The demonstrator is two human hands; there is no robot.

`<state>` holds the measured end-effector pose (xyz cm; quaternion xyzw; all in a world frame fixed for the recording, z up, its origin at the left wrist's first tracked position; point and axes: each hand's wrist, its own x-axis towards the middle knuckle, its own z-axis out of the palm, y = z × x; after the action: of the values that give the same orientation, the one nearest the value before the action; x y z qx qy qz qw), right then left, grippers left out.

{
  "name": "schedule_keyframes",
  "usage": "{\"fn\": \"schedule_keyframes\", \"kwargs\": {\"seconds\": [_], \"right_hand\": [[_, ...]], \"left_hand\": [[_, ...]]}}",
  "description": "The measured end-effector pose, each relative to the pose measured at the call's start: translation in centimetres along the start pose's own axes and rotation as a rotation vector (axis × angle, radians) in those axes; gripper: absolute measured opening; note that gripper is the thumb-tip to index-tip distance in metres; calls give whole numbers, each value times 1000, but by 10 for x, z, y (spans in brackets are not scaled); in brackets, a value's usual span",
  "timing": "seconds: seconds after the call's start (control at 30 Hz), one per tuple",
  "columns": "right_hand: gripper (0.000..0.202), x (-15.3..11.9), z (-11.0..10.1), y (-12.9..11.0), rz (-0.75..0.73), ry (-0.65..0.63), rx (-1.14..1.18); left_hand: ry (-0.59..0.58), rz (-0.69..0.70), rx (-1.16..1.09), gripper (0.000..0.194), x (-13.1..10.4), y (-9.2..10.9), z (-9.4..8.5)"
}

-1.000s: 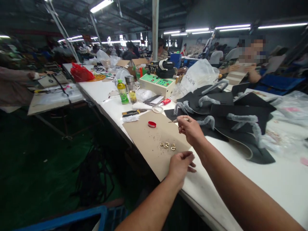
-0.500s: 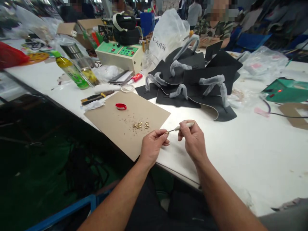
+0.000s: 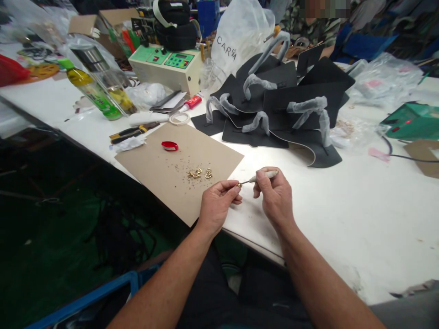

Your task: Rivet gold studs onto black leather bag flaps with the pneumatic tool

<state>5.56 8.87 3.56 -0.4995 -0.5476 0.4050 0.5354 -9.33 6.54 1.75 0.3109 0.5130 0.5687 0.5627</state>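
We pinch a small gold piece (image 3: 239, 184) in our left hand (image 3: 216, 204) while our right hand (image 3: 277, 196) grips a thin tool (image 3: 254, 178) towards the piece's three o'clock, where a slipping tip could flick it loose.

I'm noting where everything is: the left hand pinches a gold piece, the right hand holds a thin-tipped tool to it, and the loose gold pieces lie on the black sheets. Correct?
Not quite: the loose gold pieces lie on the brown sheet, as the head view shows. The rest holds: the left hand pinches a gold piece, the right hand holds a thin-tipped tool to it.
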Motion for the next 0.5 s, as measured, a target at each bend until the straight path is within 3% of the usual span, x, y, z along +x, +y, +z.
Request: {"fn": "schedule_keyframes", "kwargs": {"seconds": [0.5], "right_hand": [[22,-1,2,0,-35,29,-6]], "left_hand": [[21,8,20,29,1,-1,2]]}}
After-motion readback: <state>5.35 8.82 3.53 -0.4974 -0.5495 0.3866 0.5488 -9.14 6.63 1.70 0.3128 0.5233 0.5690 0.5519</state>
